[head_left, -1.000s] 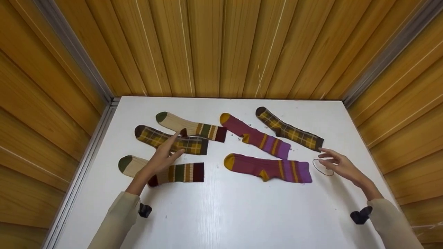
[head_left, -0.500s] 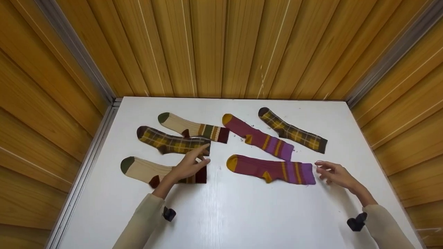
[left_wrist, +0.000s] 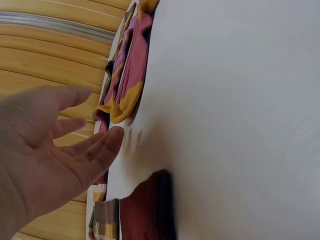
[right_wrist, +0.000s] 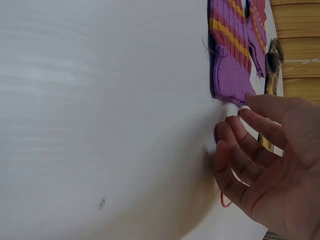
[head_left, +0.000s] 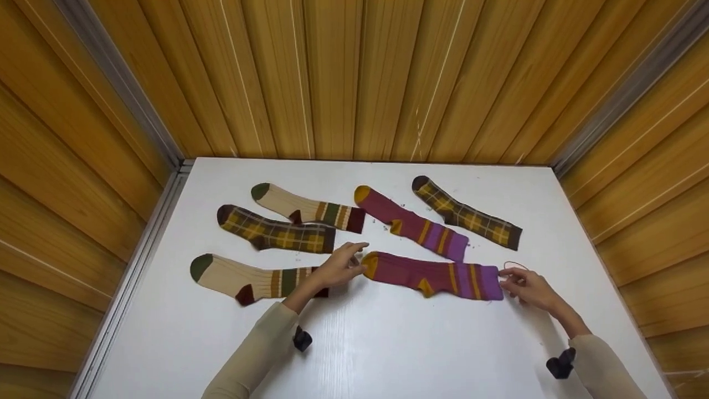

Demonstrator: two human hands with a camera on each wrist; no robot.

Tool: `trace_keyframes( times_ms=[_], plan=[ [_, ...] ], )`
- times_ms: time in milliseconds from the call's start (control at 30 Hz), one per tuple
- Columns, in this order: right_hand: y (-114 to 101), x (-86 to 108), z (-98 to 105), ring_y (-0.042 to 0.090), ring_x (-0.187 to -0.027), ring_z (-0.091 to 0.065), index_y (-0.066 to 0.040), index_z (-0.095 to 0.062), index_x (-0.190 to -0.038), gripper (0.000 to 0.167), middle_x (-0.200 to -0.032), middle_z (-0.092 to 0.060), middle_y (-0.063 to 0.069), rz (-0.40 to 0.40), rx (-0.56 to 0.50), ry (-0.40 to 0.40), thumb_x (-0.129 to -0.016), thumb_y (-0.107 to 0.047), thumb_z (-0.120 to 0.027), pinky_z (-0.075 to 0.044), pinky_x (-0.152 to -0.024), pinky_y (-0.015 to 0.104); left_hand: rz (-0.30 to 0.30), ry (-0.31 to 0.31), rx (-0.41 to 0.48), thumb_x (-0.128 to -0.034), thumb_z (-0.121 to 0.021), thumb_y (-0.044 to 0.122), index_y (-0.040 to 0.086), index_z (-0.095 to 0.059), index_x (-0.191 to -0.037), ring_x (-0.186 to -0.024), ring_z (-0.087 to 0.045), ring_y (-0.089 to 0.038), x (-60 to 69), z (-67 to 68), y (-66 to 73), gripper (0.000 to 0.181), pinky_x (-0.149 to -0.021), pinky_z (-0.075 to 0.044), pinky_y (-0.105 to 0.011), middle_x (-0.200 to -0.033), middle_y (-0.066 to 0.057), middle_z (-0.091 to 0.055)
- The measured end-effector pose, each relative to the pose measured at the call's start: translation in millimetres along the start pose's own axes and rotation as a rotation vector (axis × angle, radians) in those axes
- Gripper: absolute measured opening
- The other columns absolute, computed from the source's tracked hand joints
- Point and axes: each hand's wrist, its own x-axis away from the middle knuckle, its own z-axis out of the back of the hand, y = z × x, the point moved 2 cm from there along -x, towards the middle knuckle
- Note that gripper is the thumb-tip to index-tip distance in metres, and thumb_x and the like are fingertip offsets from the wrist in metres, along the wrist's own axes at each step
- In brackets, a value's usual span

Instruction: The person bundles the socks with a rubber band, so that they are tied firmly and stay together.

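Since the previous head frame, the left hand (head_left: 339, 267) has advanced to the toe of the near maroon sock (head_left: 407, 270), and the right hand (head_left: 530, 288) has closed in on that sock's purple cuff. The near maroon sock lies flat on the table (head_left: 426, 349) between the two hands. The left fingers are released and extended, just beside its mustard toe; the right fingers are loosely bent and grasp no sock, with the thumb at its cuff edge. Contact at either end cannot be determined. A thin red loop (right_wrist: 223, 201) shows beside the right fingers; its attachment is unclear. Relative to the near maroon sock, the near beige sock (head_left: 230, 275) lies to the left, partly behind the left hand, and the far maroon sock (head_left: 412, 221) lies directly beyond.
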Motion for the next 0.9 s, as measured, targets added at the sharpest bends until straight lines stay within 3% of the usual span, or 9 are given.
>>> trace_keyframes(
  times_ms=[133,300,500,667,900],
  plan=[
    [-1,-2.1,-4,0.008,-0.067,-0.058,0.009,-0.061,-0.126,0.037,-0.087,-0.068,0.013,0.012,0.022,0.049,-0.098,-0.016,-0.067,-0.047,-0.054,0.022,-0.003,-0.012,-0.015,-0.0999,-0.062,0.01,-0.011,-0.043,-0.146,-0.106,-0.064,-0.043,-4.8,-9.4,3.0,0.054,-0.092,-0.055,-0.055,-0.129,-0.034,-0.054],
    [-1,-4.2,-6,0.009,-0.066,-0.057,0.009,-0.062,-0.122,0.036,-0.089,-0.069,0.015,0.002,0.028,0.091,-0.097,-0.016,-0.068,-0.047,-0.054,0.022,-0.012,-0.016,-0.042,-0.0995,-0.062,0.011,-0.011,-0.051,-0.14,-0.107,-0.06,-0.038,-8.9,-18.2,4.4,0.047,-0.091,-0.054,-0.047,-0.126,-0.03,-0.057],
    [-4,-5.8,-12,0.014,-0.075,-0.064,0.01,-0.06,-0.123,0.038,-0.099,-0.07,0.022,-0.045,-0.024,0.11,-0.099,-0.018,-0.067,-0.053,-0.057,0.024,0.003,0.014,-0.01,-0.097,-0.065,0.007,-0.011,-0.056,-0.135,-0.104,-0.059,-0.036,-4.5,-22.0,4.2,0.043,-0.088,-0.057,-0.043,-0.119,-0.028,-0.058],
    [-7,-7.6,-14,0.012,-0.08,-0.065,0.01,-0.058,-0.125,0.038,-0.107,-0.068,0.025,-0.058,-0.084,0.161,-0.099,-0.017,-0.067,-0.058,-0.061,0.024,0.035,0.063,0.026,-0.0936,-0.07,0.004,-0.007,-0.058,-0.134,-0.104,-0.061,-0.034,-2.6,-24.1,5.6,0.043,-0.086,-0.058,-0.037,-0.117,-0.025,-0.059],
    [-11,-13.0,-20,0.0,-0.067,-0.053,0.01,-0.069,-0.111,0.029,-0.088,-0.07,0.015,0.018,0.053,0.253,-0.093,-0.012,-0.075,-0.046,-0.055,0.019,0.03,0.157,0.047,-0.0878,-0.071,-0.007,-0.005,-0.064,-0.123,-0.09,-0.067,-0.028,-0.2,-28.5,2.1,0.036,-0.074,-0.056,-0.026,-0.108,-0.023,-0.064]
  ],
)
